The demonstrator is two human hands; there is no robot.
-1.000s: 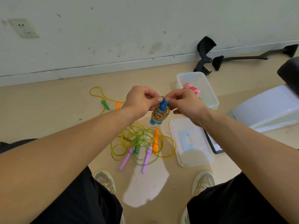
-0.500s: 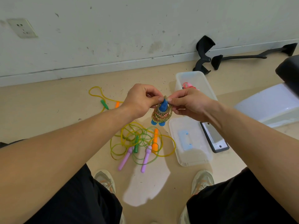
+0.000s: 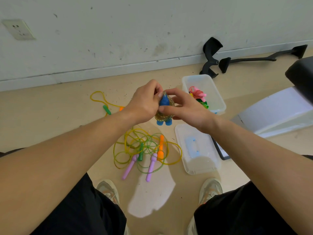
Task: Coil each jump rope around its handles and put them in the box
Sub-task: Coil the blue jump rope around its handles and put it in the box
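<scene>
Aloft, tightly coiled blue-handled rope (image 3: 164,102)

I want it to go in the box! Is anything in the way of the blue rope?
Nothing visible. The left hand and right hand hold the blue rope near the open box; its lid lies on the floor, and ropes inside leave room.

Wall socket (image 3: 17,29); two black armrests (image 3: 212,46); dark tablet (image 3: 221,150), partly hidden.
</scene>
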